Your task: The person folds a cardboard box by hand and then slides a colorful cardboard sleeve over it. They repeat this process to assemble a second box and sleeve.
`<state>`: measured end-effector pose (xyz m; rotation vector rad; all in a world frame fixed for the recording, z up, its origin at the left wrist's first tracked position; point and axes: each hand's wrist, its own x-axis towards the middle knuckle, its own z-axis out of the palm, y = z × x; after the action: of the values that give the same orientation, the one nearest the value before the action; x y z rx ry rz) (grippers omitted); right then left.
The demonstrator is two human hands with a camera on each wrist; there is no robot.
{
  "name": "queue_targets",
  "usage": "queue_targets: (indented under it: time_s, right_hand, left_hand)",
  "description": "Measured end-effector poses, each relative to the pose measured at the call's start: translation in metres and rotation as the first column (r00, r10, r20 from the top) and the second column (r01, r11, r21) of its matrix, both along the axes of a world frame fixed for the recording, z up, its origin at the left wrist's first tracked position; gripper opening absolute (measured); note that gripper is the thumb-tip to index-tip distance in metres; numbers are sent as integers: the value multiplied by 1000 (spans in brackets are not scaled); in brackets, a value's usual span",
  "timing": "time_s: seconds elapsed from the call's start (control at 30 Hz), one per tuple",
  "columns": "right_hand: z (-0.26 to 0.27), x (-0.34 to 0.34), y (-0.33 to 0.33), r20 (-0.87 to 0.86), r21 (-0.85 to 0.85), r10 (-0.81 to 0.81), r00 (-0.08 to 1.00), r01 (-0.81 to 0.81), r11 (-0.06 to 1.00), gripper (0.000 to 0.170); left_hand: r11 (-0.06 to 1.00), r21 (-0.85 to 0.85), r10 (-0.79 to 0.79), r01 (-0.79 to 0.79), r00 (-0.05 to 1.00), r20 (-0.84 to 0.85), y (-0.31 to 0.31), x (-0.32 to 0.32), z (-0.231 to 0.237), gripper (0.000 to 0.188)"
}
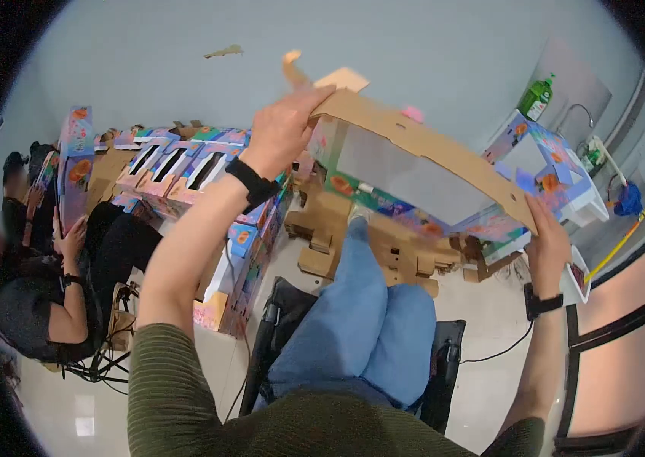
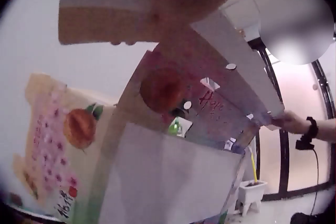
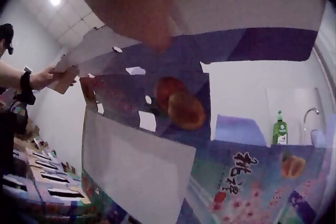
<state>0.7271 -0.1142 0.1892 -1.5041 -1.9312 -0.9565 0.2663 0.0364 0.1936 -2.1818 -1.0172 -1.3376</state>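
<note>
A printed cardboard gift box (image 1: 372, 118) is held up in front of me over the knees, tilted down to the right. Its near edge shows plain brown board; peaches, blossoms and lettering cover the outside, around a big pale panel (image 2: 168, 176). My left hand (image 1: 280, 129) grips the upper left corner of that edge. At the lower right corner my right hand (image 1: 549, 245) pinches the board between thumb and fingers. Side flaps (image 3: 262, 182) stick out from the box. Both wrists wear black bands.
Printed boxes with black handles (image 1: 185, 167) stand in a row to the left. Beside them a seated person (image 1: 41, 320) holds a tall printed carton (image 1: 76, 175). Flat brown cardboard (image 1: 315, 259) lies on the floor. A green pump bottle (image 1: 537, 99) and a tap are at the right.
</note>
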Motion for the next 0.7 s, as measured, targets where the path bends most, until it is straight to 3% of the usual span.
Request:
queue_targets:
  time_s: [0.03,0.13,0.23,0.27,0.37,0.43,0.47,0.6,0.7]
  right_hand:
    - [-4,-2,-5,-1,24,-3,1000,3,1000,70]
    - [-31,-22,-23,32,-4,-79,996,79,997,72]
    - [-106,-15,-24,57,-107,-48,997,54,993,68]
    - [-134,-15,-26,22,-246,-53,998,56,968,67]
    - [-226,-10,-28,47,-558,-88,995,100,824,64]
    - [-230,-40,-41,-100,-757,-82,992,-23,653,57]
    - [-239,-49,-45,-89,-791,-101,991,-8,611,54]
    - [-252,-78,-58,-202,-736,-116,973,-72,674,54]
    - [-262,-80,-61,-291,-689,-98,952,-138,711,55]
  left_hand:
    - [999,20,-37,36,998,55,-6,2,2,56]
    - [994,-92,-54,63,994,97,-37,-4,-17,59]
    - [989,-142,-48,40,997,-54,-43,-22,-82,58]
    - [972,-234,1,-32,991,-131,-51,-26,-110,55]
    - [893,-447,-125,-43,932,-340,-46,-47,-210,47]
    - [759,-614,-131,-217,873,-470,-52,-42,-245,49]
    - [670,-675,-142,-309,839,-525,-50,-39,-258,49]
    - [782,-571,-64,-250,879,-473,-31,-29,-288,48]
    - [708,-600,-34,-373,830,-557,-38,-22,-261,54]
